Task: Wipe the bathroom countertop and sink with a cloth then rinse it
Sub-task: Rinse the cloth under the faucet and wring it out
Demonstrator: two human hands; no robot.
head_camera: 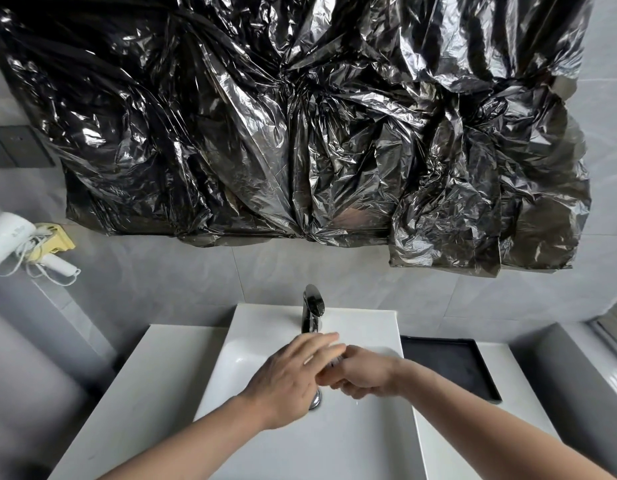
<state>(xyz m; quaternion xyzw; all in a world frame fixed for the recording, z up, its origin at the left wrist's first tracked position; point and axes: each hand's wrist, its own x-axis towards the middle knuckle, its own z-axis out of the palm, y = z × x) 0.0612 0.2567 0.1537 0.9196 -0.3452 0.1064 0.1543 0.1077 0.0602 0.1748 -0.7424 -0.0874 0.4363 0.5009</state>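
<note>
We cannot make out the cloth anywhere with certainty; only a small dark sliver shows between our two hands, too hidden to name. Our hands meet over the white sink (362,441), just in front of the chrome faucet (313,310). Our left hand (290,379) lies on top with fingers straight and together, reaching across toward the faucet base. Our right hand (364,374) sits just beneath and beside it, fingers curled inward, touching the left; whether it grips anything we cannot tell. The chrome drain (315,400) peeks out below the left hand. The white countertop (134,386) flanks the basin, and a black tray (449,367) rests on its right side. On the left wall hangs a white hair dryer (9,242) with its cord. Above, crinkled black plastic sheeting (300,126) covers the wall.
</note>
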